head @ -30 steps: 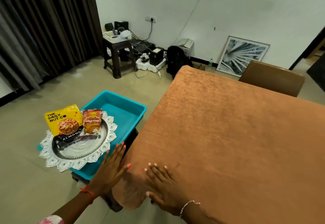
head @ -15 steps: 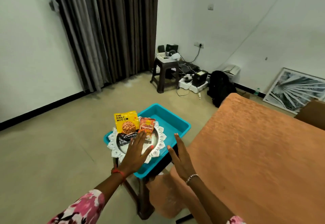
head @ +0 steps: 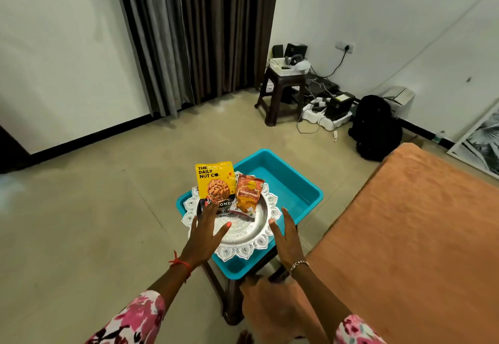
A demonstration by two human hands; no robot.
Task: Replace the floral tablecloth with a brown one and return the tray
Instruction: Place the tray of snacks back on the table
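The silver tray [head: 243, 239] is sitting across the near end of a blue tub [head: 294, 181], carrying a yellow almond packet [head: 214, 181] and an orange snack packet [head: 248, 195]. The left hand [head: 206, 226] is spreading straight fingers over the tray's left side, holding nothing. The right hand [head: 286, 233] is lying flat-fingered beside its right rim. The brown tablecloth [head: 405, 222] is covering the tabletop on the right
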